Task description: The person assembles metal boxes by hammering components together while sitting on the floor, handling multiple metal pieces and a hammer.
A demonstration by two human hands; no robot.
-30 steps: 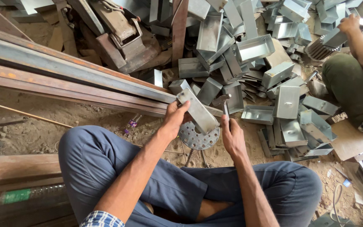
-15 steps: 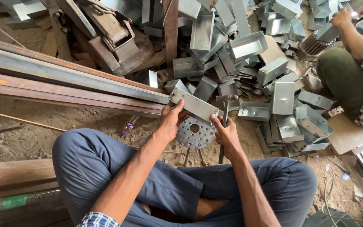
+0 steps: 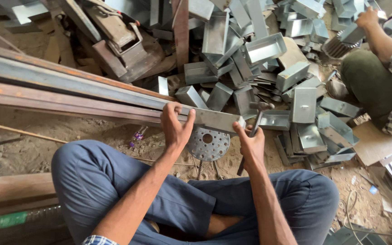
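Note:
My left hand (image 3: 174,127) grips one end of a flat grey sheet-metal piece (image 3: 216,119), held level above a round perforated metal disc (image 3: 208,144) that stands on thin legs. At the piece's other end, my right hand (image 3: 250,144) touches it with the thumb while holding a small hammer (image 3: 256,115), head up, just behind the metal. I sit cross-legged in blue trousers (image 3: 114,186) on dirt ground.
A heap of folded grey metal boxes (image 3: 268,50) lies ahead and to the right. Long rusty steel bars (image 3: 60,86) run across the left. Another person (image 3: 382,68) in green trousers sits at the far right, handling boxes. Cardboard (image 3: 377,143) lies at the right.
The sheet-metal piece has swung from a steep tilt to lying level over the disc. My right hand has moved to its right end with the hammer raised behind it.

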